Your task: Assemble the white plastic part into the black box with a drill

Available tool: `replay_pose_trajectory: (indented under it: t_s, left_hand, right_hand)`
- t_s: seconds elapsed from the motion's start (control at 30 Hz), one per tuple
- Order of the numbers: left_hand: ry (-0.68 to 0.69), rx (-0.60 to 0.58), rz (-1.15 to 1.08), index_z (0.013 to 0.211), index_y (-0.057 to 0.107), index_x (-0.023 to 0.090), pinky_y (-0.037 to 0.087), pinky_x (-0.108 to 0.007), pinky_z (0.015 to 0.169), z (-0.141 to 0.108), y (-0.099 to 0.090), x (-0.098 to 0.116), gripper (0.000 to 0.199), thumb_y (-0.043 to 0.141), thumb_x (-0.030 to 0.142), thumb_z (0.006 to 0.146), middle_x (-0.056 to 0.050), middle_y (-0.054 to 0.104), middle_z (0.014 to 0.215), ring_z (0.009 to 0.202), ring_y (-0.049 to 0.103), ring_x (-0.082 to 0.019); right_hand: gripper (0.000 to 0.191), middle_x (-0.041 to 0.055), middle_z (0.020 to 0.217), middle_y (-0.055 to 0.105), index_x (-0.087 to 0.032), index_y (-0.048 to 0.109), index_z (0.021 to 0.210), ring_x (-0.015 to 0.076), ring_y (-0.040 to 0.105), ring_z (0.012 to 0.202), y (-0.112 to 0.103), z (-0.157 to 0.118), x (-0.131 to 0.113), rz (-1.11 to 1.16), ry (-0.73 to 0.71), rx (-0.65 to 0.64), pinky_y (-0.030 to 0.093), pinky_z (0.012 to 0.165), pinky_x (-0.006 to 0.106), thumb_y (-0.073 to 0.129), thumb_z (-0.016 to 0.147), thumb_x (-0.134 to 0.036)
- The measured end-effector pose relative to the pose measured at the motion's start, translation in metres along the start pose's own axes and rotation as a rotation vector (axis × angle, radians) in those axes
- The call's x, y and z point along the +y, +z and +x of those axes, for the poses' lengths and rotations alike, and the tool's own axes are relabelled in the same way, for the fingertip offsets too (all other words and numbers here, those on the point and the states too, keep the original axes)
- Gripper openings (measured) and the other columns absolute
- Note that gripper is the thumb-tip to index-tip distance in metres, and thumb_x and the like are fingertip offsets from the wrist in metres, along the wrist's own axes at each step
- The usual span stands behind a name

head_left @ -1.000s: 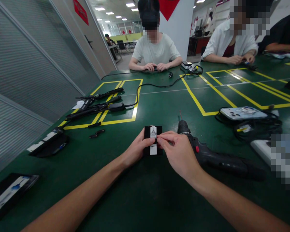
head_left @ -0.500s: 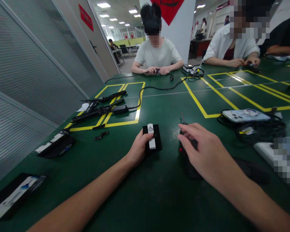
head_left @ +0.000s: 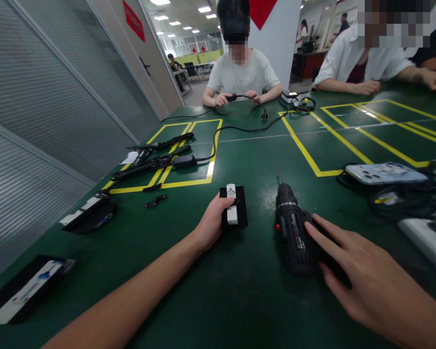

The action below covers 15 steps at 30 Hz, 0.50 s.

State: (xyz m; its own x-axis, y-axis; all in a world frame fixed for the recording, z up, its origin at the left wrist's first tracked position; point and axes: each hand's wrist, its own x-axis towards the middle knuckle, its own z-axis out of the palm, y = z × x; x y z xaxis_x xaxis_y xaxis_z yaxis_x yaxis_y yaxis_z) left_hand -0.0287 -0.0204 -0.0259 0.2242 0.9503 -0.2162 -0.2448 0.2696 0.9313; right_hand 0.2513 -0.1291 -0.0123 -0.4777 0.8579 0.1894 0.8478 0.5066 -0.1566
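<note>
My left hand (head_left: 212,220) grips a small flat black plate (head_left: 241,208) at its left side. Its thumb presses down a white plastic piece (head_left: 232,214) that lies lengthwise on the plate. To the right, a black cordless drill (head_left: 293,232) lies on the green table, a thin bit pointing away from me. My right hand (head_left: 359,271) is beside the drill's right side, fingers stretched and thumb apart around its handle area. The index fingertip is at the drill body; whether it touches I cannot tell. The hand hides part of the handle.
Small black pieces (head_left: 155,201) lie left of my left hand. Beyond them are long black tools (head_left: 156,162) with a cable. At right are a phone (head_left: 385,173), coiled cables (head_left: 396,203) and a white device (head_left: 417,237). Across the table a person (head_left: 245,72) holds a cable.
My right hand has moved from above the drill's front toward me and to the right, uncovering the drill's chuck and body. My left hand keeps its hold on the black plate.
</note>
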Motion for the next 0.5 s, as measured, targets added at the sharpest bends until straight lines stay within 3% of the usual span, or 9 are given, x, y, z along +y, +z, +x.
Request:
replay_pose_trajectory:
  t_s: [0.17,0.23,0.3,0.43,0.5]
  left_hand:
    - [-0.006,-0.002,0.017,0.11,0.048,0.014,0.045,-0.028,0.061,-0.001,0.002,0.003,0.038,0.053,0.035,0.078,-0.007,0.058,0.092,0.068,0.053,-0.014]
    - [-0.001,-0.005,0.02,0.11,0.048,0.014,0.044,-0.027,0.061,-0.001,0.003,0.003,0.037,0.053,0.034,0.079,-0.006,0.058,0.091,0.067,0.052,-0.013]
    - [0.001,-0.009,0.018,0.109,0.048,0.014,0.043,-0.026,0.061,-0.001,0.002,0.003,0.036,0.053,0.034,0.079,-0.006,0.057,0.09,0.068,0.052,-0.013]
    - [0.002,-0.021,0.009,0.11,0.048,0.015,0.044,-0.027,0.061,0.0,-0.001,0.001,0.038,0.053,0.035,0.079,-0.006,0.057,0.09,0.068,0.052,-0.013]
    - [0.009,-0.018,0.002,0.11,0.048,0.015,0.045,-0.027,0.062,0.001,-0.002,0.0,0.038,0.053,0.035,0.079,-0.006,0.057,0.09,0.068,0.053,-0.013]
  right_hand:
    - [0.073,0.0097,0.133,0.008,-0.007,0.012,0.144,0.0272,0.036,0.106,0.005,0.022,-0.005,-0.229,0.044,-0.099,0.044,0.079,0.045,0.032,0.076,-0.022]
    - [0.099,0.0165,0.124,0.022,0.0,0.001,0.143,0.0283,0.038,0.098,0.005,0.035,-0.01,-0.401,0.132,-0.276,0.047,0.077,0.038,0.056,0.063,-0.015]
    - [0.105,0.0165,0.113,0.032,0.001,-0.001,0.144,0.0269,0.042,0.086,0.005,0.043,-0.012,-0.405,0.167,-0.375,0.051,0.069,0.032,0.067,0.066,-0.009]
    - [0.091,0.014,0.116,0.034,-0.003,0.0,0.146,0.0297,0.049,0.081,-0.002,0.036,-0.01,-0.171,0.118,-0.067,0.051,0.051,0.04,0.036,0.066,-0.026]
    - [0.083,0.0115,0.119,0.034,-0.008,0.005,0.147,0.0313,0.05,0.085,-0.011,0.028,-0.01,-0.055,0.179,0.105,0.053,0.055,0.044,0.03,0.071,-0.032]
